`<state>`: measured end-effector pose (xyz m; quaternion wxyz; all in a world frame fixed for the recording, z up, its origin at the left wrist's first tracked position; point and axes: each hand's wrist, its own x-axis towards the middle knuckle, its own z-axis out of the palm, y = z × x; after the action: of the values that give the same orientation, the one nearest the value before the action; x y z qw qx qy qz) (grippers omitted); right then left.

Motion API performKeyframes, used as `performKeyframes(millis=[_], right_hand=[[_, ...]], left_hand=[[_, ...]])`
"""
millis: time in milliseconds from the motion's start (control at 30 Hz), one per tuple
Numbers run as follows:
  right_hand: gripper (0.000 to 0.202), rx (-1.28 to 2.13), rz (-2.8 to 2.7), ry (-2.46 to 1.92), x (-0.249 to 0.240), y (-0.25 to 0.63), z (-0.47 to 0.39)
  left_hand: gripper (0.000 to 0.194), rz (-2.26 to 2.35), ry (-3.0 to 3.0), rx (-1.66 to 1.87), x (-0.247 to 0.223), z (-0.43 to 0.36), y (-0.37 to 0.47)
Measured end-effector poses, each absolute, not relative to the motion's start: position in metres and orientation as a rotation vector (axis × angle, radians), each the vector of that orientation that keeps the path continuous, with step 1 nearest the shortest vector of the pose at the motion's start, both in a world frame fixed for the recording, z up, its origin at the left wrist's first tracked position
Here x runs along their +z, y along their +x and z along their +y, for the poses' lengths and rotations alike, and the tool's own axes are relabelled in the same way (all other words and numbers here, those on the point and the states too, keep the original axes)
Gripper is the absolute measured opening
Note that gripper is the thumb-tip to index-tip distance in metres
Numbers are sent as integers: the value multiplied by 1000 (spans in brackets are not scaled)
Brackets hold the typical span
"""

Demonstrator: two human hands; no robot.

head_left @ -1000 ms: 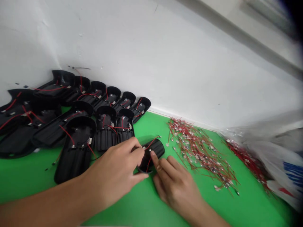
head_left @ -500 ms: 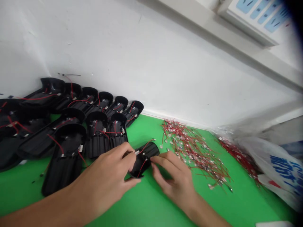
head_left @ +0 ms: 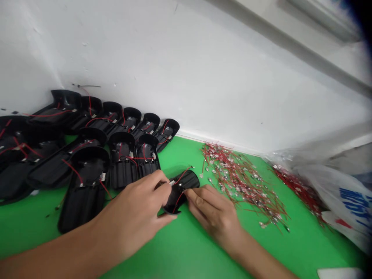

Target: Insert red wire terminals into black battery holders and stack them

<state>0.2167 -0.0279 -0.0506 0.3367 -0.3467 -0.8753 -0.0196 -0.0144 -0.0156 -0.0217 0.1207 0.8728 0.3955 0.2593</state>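
From my end, the black shell (head_left: 188, 180) sits btwn both hands over the green tabletop (head_left: 174, 248); can't tell if it's resting there or held just clear. L hand (head_left: 142, 205) has a firm grip on the shell's left side, fingers curled over the edge, thumb by the near rim. R hand (head_left: 216, 211) has its fingertips bunched at the right edge, touching or v. near the inner red wire (head_left: 178, 198); can't tell whether they're pinching it or just pressing. I'd call the step in hand seating wire inside the shell, w/ L as clamp and R on fine work. My read: next move calls for small, light fingertip pressure from R, L steady, no tug on the outer red wire (head_left: 183, 175), whose tip sticks up past the far side. Orientation: hollow side up, long axis slanting near-left to far-right, hooded end nearest the viewer, ribbed end pointing roughly at the far end of the loose wire pile (head_left: 241, 178). That's approx. reversed vs. the other shells (head_left: 122, 162), mostly hood-end toward the wall (head_left: 221, 77).
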Motion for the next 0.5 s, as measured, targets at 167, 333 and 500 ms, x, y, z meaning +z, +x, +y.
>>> performKeyframes(millis=[167, 333, 500], right_hand=[[34, -118, -2322, -898, -50, 218, -27], [28, -129, -2354, -895, -51, 219, -27], [22, 0, -2307, -912, -47, 219, -24]], left_hand=[[36, 1162, 2502, 691, -19, -13, -13], [37, 1145, 2459, 690, -19, -14, -14], [34, 1163, 2453, 649, -18, -15, -15]])
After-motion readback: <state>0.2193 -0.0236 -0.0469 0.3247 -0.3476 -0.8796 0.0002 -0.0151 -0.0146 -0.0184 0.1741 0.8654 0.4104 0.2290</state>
